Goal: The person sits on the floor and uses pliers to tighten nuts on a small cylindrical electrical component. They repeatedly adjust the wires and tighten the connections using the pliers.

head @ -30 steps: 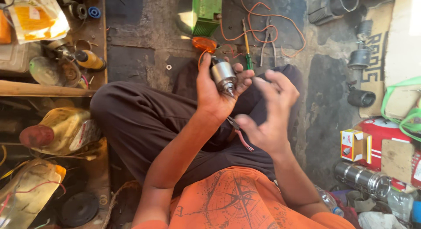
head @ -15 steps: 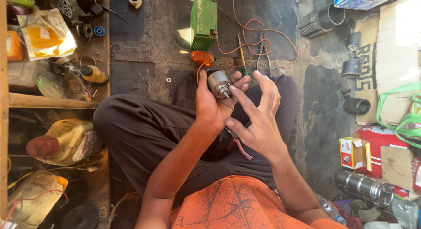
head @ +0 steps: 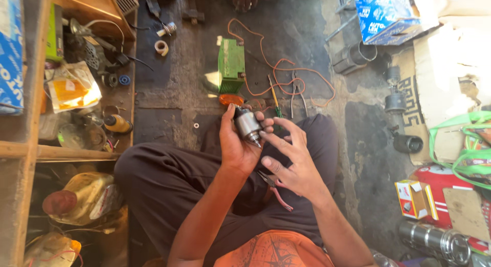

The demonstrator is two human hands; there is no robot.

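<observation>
Metal cylinder [head: 247, 125], small and silver-grey with a stub at its lower end, sits in our left hand [head: 238, 144], which wraps around it with the thumb along one side and the fingers curled over the other, raised above our lap. Our right hand [head: 292, 162] is just beside it, open with the fingers spread and holding nothing, the fingertips almost touching the cylinder's lower end. Nearest to us we see our orange shirt [head: 273, 251] and dark trousers [head: 174, 188], legs crossed on the floor. Pliers with red handles [head: 276, 190] lie on our lap under the right wrist.

Just past our knees, on the grimy floor [head: 307, 37], lie a small orange part [head: 231, 99], a screwdriver with a yellow and green handle [head: 274, 98] and a pair of grey pliers [head: 296, 96]. Beyond them stands a green box [head: 231, 65], with orange wire [head: 286, 75] looping from it across the floor.

To our left, a wooden shelf [head: 56, 152] holds a yellowish jug [head: 87, 195], a small bottle [head: 117, 124] and a plastic packet [head: 74, 88]. To our right are a small red and white carton [head: 415, 198], a shiny steel tube [head: 434, 241], dark cylinders [head: 401, 121] and, farther off, a blue carton [head: 388, 14].
</observation>
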